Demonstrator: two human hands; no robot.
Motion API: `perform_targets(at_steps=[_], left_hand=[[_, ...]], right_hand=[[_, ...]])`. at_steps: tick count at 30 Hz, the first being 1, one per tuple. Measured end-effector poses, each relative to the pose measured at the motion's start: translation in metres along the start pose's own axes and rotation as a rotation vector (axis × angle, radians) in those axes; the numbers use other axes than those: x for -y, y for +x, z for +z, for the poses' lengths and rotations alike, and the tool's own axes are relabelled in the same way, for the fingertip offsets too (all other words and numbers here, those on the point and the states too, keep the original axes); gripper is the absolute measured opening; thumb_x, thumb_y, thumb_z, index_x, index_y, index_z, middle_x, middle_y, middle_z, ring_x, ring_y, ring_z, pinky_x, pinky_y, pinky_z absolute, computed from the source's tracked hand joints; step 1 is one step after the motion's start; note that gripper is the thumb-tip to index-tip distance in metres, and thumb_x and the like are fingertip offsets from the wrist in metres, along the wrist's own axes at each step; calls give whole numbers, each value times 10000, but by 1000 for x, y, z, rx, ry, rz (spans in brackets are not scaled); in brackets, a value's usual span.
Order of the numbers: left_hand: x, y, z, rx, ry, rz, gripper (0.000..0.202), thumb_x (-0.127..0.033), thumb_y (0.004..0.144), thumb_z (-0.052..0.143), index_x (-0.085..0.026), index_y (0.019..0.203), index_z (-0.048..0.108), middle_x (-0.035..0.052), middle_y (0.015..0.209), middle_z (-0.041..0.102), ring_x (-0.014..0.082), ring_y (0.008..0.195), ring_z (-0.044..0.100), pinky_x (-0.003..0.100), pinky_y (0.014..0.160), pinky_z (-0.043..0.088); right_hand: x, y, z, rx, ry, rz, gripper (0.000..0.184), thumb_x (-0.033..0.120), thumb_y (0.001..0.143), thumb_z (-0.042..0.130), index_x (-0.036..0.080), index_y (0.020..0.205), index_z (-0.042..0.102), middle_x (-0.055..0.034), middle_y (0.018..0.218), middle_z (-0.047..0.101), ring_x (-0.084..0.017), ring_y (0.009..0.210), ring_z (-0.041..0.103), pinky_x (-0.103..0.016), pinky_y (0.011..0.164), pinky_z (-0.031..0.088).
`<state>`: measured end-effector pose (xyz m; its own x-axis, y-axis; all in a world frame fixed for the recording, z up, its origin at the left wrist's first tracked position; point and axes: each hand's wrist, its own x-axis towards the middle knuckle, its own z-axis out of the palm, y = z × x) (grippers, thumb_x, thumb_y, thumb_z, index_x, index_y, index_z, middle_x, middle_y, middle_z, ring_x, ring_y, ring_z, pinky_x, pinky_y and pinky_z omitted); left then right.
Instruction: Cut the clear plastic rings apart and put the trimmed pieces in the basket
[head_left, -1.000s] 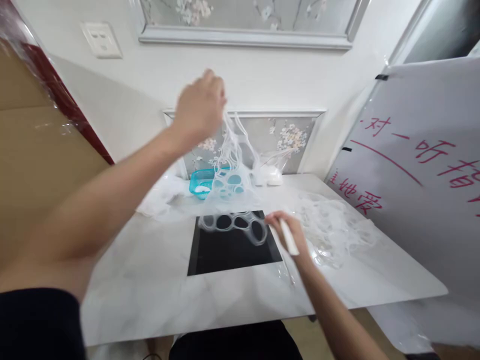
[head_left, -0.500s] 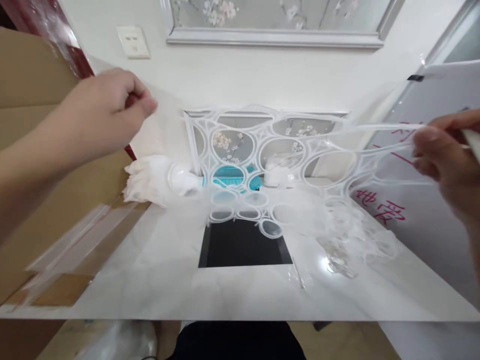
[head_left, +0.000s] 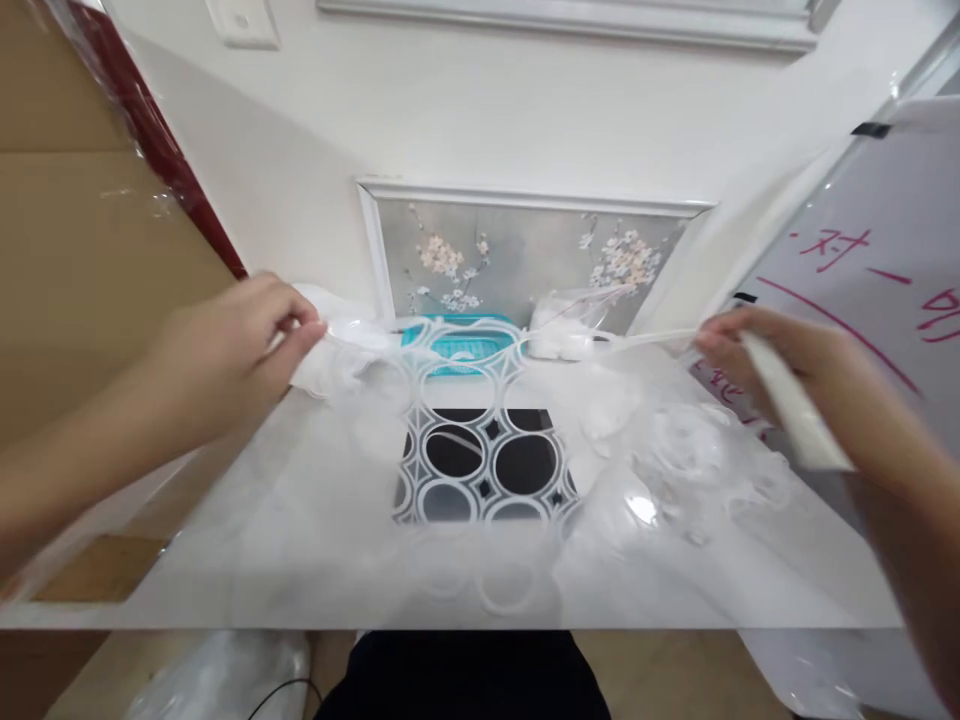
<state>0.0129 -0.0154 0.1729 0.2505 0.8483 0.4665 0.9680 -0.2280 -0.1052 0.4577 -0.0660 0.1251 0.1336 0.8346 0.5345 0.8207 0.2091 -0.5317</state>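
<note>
A clear plastic sheet with round cut-out holes (head_left: 480, 455) is spread low over the white table (head_left: 315, 540) and its black inset panel (head_left: 517, 465). My left hand (head_left: 240, 350) pinches the sheet's far left corner. My right hand (head_left: 757, 355) pinches the far right corner and also grips a white pen-like tool (head_left: 787, 405). The sheet hangs taut between both hands and drapes toward the table's near edge.
A teal basket (head_left: 461, 340) and a white object (head_left: 559, 340) stand at the back by a flower picture. Crumpled cut plastic (head_left: 697, 460) lies right of the panel. A whiteboard with red writing (head_left: 870, 280) leans on the right, and cardboard (head_left: 67, 290) stands on the left.
Both hands have come down from chest height toward the table, lowering the stretched holed sheet until it lies over the black panel. One second ago only my left hand held it up.
</note>
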Motion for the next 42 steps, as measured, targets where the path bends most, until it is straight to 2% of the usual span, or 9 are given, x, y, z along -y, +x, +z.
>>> perform_targets(at_steps=[3,9,14,18,21,24,29,35,42], left_hand=[[-7,21,43,84,-68,119,252,-377,935,319,-206,892,499,8,965,576,166,819,569,279,663,388],[2,65,144,165,-65,168,274,-319,940,287,-190,882,522,59,969,595,202,798,601,308,658,407],[1,61,207,315,-131,283,257,-291,914,352,-187,833,572,51,890,631,193,799,612,291,681,431],[-1,35,239,375,-141,301,257,-263,913,380,-182,951,622,75,958,635,220,898,613,326,801,457],[-4,11,249,347,-223,280,345,-256,919,401,-152,1207,562,120,1098,582,250,1000,578,380,904,450],[-9,-14,249,315,-372,245,429,-314,926,445,-149,1316,509,117,1083,552,252,999,544,408,932,450],[-16,-47,247,396,-379,173,548,-524,880,546,-225,1339,526,122,1221,515,287,1114,486,461,976,418],[-16,-61,257,528,-365,121,657,-662,814,552,-303,1363,520,157,1501,292,406,1402,223,579,1093,253],[-18,-66,259,533,-385,59,655,-701,774,568,-379,1342,528,87,1602,121,415,1460,8,641,1131,74]], right_hand=[[-20,35,49,171,134,44,386,595,766,587,210,761,610,-10,605,565,-153,548,492,-294,512,375],[-71,89,140,278,118,86,214,379,803,569,182,728,606,-14,610,620,-144,574,552,-268,569,428],[-88,78,192,373,0,122,172,333,789,615,173,766,676,-74,739,706,-217,716,640,-329,694,463],[-87,50,212,364,-71,134,340,413,840,571,156,1036,674,-151,1011,715,-301,965,642,-413,847,448],[-57,18,219,512,40,156,464,464,939,393,143,1215,584,-145,1003,711,-278,929,657,-381,796,464],[-11,-15,229,756,255,153,473,502,985,250,250,1310,484,-41,868,705,-208,782,647,-324,706,456],[42,-38,268,872,503,113,339,489,980,302,225,899,499,3,760,585,-152,671,554,-290,647,429],[50,-37,319,798,645,132,213,409,911,487,215,824,498,14,670,565,-137,573,502,-276,550,392],[49,-47,328,781,608,114,212,373,856,598,180,809,671,-24,682,651,-150,590,570,-266,538,408]])
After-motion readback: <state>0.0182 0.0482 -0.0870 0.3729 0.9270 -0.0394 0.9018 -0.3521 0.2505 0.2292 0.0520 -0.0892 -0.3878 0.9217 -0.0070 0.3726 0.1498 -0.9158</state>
